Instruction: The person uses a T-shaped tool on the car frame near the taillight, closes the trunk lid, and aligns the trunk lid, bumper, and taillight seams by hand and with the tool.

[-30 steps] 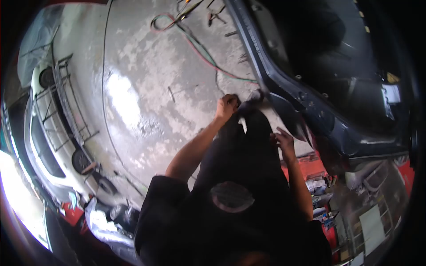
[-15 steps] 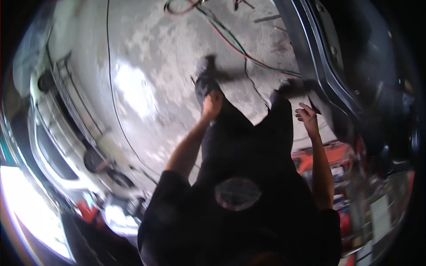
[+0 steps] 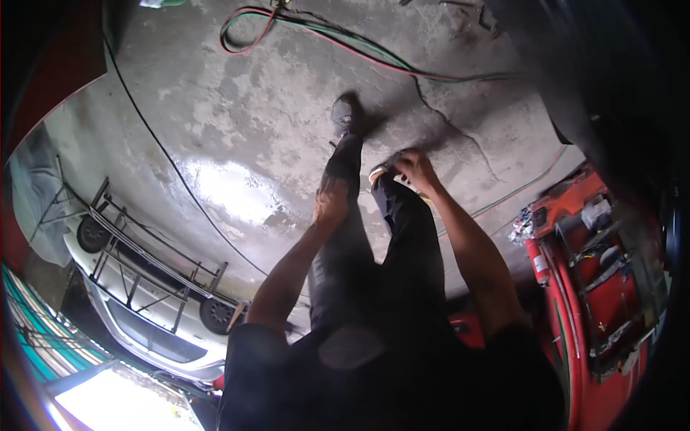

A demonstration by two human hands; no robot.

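Observation:
My left hand (image 3: 330,202) is beside my left trouser leg (image 3: 345,161), overlapping it in the view. Its fingers are blurred and I cannot make out whether it holds anything. Over the lower part of my other trouser leg (image 3: 413,230), close to the shoe (image 3: 376,173), is my right hand (image 3: 415,170). Its fingers are bent and slightly apart, with no object visible in them. The left shoe (image 3: 344,113) stands on the grey, worn concrete floor (image 3: 287,108).
Red and green hoses (image 3: 374,59) cross the floor ahead. A black cable (image 3: 154,126) runs along the left, near a metal frame (image 3: 136,251) and a white car (image 3: 154,316). A red tool cart (image 3: 611,302) stands right, and a dark car part (image 3: 589,65) at upper right.
The view has turned away from the dark car body, and more of the red cart shows. My legs have moved apart in a stride. My right hand has moved forward over the right leg.

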